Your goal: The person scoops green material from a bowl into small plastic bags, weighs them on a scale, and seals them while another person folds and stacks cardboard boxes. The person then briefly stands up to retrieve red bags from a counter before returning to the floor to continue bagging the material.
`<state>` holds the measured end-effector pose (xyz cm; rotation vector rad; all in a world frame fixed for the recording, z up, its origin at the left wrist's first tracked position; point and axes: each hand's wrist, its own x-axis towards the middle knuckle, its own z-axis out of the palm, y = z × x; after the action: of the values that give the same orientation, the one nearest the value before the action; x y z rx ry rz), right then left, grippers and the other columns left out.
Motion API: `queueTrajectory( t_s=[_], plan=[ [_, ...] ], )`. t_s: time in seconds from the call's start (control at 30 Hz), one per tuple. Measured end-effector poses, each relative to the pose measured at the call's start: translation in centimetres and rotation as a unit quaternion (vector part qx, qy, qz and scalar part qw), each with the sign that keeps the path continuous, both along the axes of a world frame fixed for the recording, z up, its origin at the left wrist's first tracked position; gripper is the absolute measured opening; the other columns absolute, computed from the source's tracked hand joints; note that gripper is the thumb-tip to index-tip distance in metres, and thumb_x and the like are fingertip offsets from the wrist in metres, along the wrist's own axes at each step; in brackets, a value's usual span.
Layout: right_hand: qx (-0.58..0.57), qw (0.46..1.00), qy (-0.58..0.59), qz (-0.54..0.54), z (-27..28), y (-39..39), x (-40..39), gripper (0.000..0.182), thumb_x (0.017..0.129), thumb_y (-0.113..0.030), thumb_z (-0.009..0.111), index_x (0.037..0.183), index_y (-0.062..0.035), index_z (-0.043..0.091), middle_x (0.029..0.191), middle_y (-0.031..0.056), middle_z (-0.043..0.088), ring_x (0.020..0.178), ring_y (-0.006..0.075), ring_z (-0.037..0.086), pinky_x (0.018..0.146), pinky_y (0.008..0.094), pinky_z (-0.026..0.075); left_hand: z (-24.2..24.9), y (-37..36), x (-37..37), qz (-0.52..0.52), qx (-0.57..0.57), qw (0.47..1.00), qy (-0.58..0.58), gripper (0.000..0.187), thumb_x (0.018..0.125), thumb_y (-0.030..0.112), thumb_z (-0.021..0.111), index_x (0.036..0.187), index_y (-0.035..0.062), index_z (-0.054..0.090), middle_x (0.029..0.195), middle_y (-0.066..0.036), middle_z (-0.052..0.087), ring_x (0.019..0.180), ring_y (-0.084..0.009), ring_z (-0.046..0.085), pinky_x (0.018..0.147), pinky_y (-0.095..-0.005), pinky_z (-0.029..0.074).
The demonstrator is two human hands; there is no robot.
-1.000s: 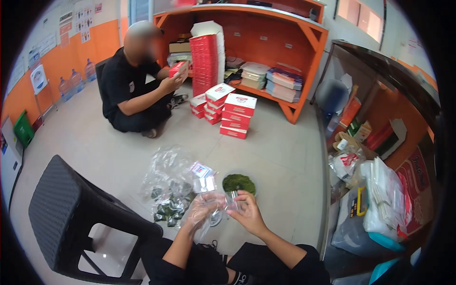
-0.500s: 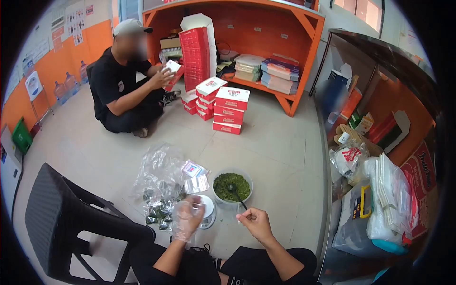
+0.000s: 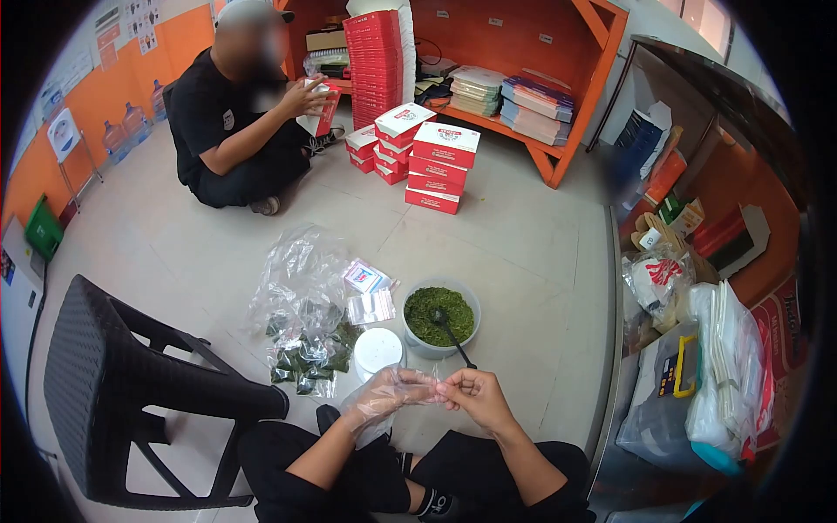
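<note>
My left hand (image 3: pixel 397 390) wears a clear plastic glove, its fingers pinched together near my right hand (image 3: pixel 471 394). The bare right fingers are closed at the glove's fingertip area, on what looks like thin clear plastic. Just beyond my hands is a white round scale (image 3: pixel 378 350). To its right stands a clear tub of chopped green stuff (image 3: pixel 442 315), with a black spoon (image 3: pixel 449 331) leaning in it. Left of the scale lie small filled green packets (image 3: pixel 307 364), below a crumpled clear bag (image 3: pixel 301 266). Small clear bags (image 3: pixel 371 307) lie beside a printed pack (image 3: pixel 366 276).
A person (image 3: pixel 240 113) sits on the floor at the upper left, holding a red and white box (image 3: pixel 323 109). Stacked boxes (image 3: pixel 440 167) stand nearby, before an orange shelf (image 3: pixel 558 144). A black stool (image 3: pixel 166 383) is at left; a lidded bin (image 3: pixel 658 392) at right.
My hands have come together, the gloved left one moving right to meet the right fingers. The view has tilted down, and the other person has shifted the held box slightly.
</note>
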<state>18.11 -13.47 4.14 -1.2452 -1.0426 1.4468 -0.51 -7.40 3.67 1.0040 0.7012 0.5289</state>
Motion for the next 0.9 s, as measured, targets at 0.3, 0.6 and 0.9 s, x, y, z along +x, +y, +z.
queueTrajectory(
  t_s=[0.3,0.6,0.9],
  plan=[
    [0.262,0.806,-0.516,-0.121,-0.9,-0.6,-3.1,0.014,0.075,-0.004,0.061,0.072,-0.0005,0.048,0.066,0.0138,0.056,0.059,0.0312,0.059,0.054,0.0399,0.048,0.2,-1.3,1.0,0.187,0.501,0.78,0.323,0.013,0.075,0.009,0.065,0.071,0.0013,0.056,0.06,-0.017,0.057,0.057,-0.0344,0.059,0.053,-0.04,0.047],
    [0.21,0.839,-0.489,-0.11,-1.1,-0.8,-3.4,0.02,0.077,-0.008,0.065,0.069,-0.0025,0.047,0.064,0.0125,0.056,0.056,0.0291,0.059,0.052,0.037,0.047,-0.9,-1.0,1.4,0.213,0.503,0.761,0.35,0.014,0.079,0.011,0.063,0.085,0.0032,0.053,0.067,-0.018,0.06,0.061,-0.0363,0.061,0.056,-0.0436,0.049],
    [-0.056,0.99,0.075,-0.104,1.2,0.8,-1.1,0.024,0.093,-0.018,0.059,0.113,-0.0065,0.052,0.106,0.0033,0.059,0.09,0.0111,0.055,0.076,0.023,0.042,0.8,0.7,-2.2,0.007,0.039,0.998,-0.043,0.015,0.088,0.014,0.062,0.098,0.0078,0.052,0.06,0.001,0.053,0.041,-0.0042,0.045,0.034,-0.0184,0.031]
  ],
)
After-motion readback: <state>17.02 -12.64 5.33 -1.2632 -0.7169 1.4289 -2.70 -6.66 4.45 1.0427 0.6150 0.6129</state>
